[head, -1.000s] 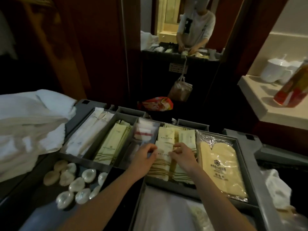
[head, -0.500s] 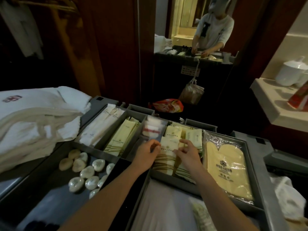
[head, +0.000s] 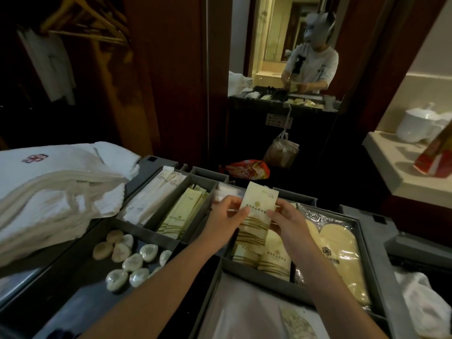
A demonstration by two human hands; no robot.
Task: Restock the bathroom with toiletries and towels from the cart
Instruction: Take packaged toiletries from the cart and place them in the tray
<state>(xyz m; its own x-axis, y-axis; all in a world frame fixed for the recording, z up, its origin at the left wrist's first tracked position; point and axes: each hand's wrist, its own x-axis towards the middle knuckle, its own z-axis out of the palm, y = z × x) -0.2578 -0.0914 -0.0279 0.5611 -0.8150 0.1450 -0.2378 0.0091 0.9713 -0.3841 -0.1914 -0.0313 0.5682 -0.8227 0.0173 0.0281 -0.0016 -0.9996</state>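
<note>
Centre frame: left hand (head: 226,217) and right hand (head: 287,220) both pinch a cream sachet (head: 255,216), lifted above the cart tray (head: 244,261); possibly more than one sachet, hard to tell. Folded towels (head: 53,192) sit left.

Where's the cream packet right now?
Head view, centre: the cream packet is held upright between the left hand and right hand, just above the stack of matching packets, left of the plastic-wrapped yellow pack.
</note>
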